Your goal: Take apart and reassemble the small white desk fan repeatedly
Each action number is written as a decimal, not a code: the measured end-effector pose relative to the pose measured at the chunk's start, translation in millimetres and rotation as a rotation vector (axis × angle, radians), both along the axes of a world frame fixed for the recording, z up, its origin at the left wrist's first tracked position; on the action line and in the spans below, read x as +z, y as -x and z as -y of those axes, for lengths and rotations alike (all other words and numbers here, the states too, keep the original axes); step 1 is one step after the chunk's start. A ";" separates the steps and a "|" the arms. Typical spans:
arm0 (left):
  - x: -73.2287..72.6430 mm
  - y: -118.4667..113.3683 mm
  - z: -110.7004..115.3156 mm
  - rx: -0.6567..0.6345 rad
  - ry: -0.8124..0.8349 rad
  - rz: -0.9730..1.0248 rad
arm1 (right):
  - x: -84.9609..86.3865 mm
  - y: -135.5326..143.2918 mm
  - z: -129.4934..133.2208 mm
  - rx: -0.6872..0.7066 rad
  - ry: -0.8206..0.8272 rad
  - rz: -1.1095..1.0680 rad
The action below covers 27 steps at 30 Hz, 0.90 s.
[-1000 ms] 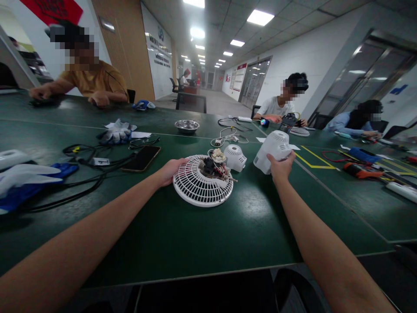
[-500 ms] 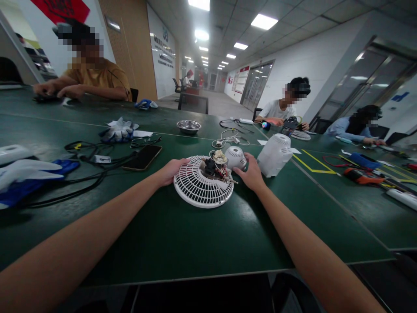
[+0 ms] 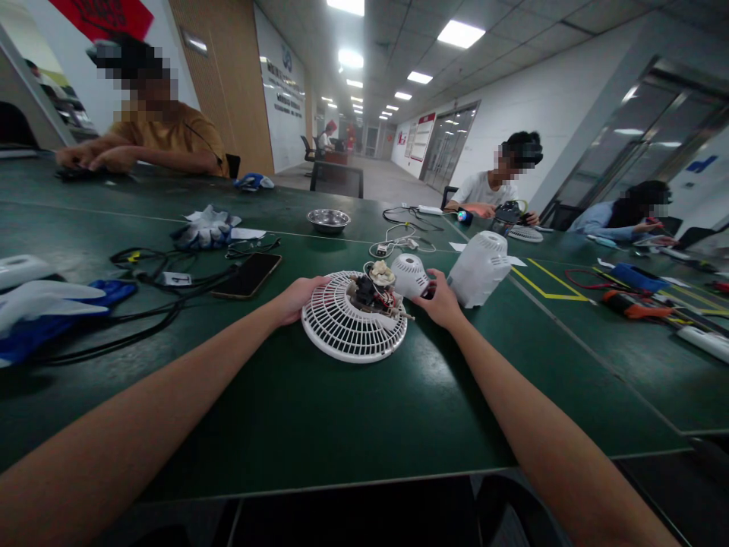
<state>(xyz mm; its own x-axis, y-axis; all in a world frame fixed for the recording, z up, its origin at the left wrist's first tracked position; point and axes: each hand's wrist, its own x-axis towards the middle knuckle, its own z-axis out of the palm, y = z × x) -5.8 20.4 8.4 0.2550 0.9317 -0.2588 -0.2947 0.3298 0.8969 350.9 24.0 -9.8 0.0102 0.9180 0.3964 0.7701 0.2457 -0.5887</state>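
- Green tabletop (image 3: 353,425) supports the fan grille (image 3: 346,339), motor (image 3: 364,292) uppermost.
- Left hand (image 3: 298,301) grips its rim; brace evenly.
- Right hand (image 3: 441,305) grasps the vented motor cover (image 3: 408,275) alongside; avoid snagging wires (image 3: 390,299).

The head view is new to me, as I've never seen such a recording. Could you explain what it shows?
There is no robot: a camera on a person's head looks forward and down at their two bare hands. The left hand holds the edge of a white round grille, with a wired mechanism on top. The right hand has its fingers on a small domed cover. A taller white housing stands beside it. The green table also bears a phone and a metal bowl. Other people sit around it.
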 end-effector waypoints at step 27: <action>-0.7 0.5 0.4 0.006 -0.005 -0.022 | 30.3 36.4 27.8 0.105 0.408 -1.119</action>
<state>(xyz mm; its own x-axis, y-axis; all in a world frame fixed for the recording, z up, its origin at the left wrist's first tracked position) -6.3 19.9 7.7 0.2437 0.9344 -0.2597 -0.2763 0.3236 0.9050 314.5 -3.7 20.5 0.0817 0.9910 -0.1057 -0.2319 -0.0843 -0.9691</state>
